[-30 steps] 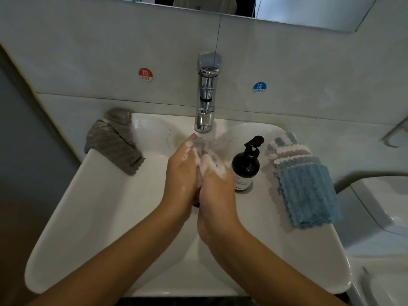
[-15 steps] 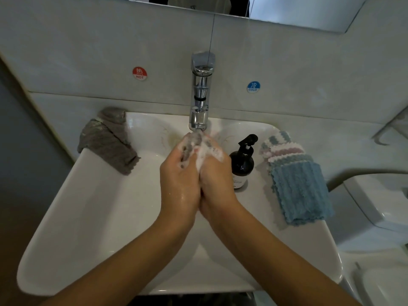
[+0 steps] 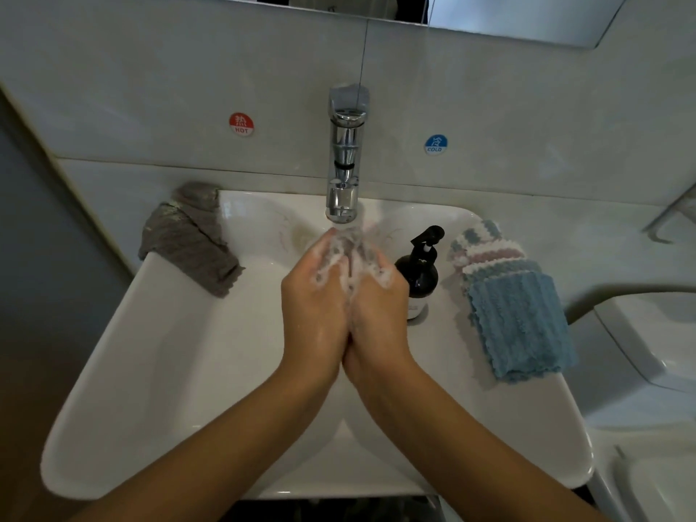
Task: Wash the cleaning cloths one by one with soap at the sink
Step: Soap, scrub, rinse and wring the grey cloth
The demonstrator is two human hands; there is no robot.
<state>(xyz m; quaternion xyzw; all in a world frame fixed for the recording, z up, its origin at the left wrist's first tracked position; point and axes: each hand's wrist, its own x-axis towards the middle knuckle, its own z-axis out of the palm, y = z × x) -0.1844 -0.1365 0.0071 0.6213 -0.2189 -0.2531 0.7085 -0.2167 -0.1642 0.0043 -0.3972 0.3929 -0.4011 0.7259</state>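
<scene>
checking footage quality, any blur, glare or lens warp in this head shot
Head view: dim, bluish light; wide-angle warp bows the white ceramic sink rim; motion blur smears the soapy grey cloth at the fingertips; small glints on the chrome tap.

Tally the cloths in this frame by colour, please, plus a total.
Grey: 2, one draped on the sink's left rim, one soapy in both hands
Blue: 1, top of the right stack
Striped pink, white and blue: 1, under it
Total: 4 visible

1. Both forearms are bare all the way to the bottom edge, no sleeves showing.
2. No watch, rings or bracelets that I can see.
3. The left hand [image 3: 314,295] and right hand [image 3: 378,299] have white soap suds on the fingers.
</scene>
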